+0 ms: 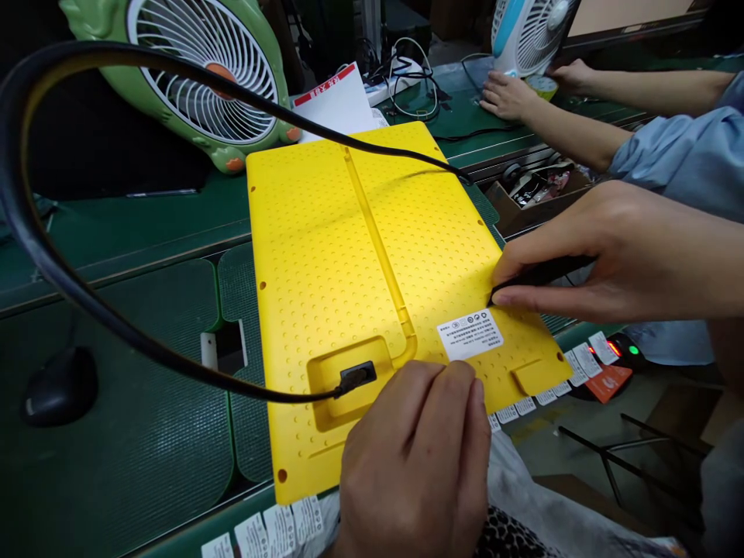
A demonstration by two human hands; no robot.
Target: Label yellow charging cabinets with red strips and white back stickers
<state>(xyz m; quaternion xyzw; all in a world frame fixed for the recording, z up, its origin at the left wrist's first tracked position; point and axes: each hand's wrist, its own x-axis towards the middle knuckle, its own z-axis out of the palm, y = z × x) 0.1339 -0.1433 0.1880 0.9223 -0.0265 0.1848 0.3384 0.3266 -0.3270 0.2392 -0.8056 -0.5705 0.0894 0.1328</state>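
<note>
A yellow plastic panel with a dotted surface and screw holes lies over the conveyor. A black cable is plugged into its recess and loops up to the left, then across its far part. Fingers of my left hand are curled over the near edge; their tips, and anything in them, are hidden. My right hand pinches a slim black pointed tool, perhaps tweezers, its tip at the panel's right side. Just below that tip, a white printed label sits on the panel.
Behind stands a green fan. Another person's hands hold a blue-and-white fan at the back right. Label strips line the near edge. A black mouse rests on the left; a power strip lies behind.
</note>
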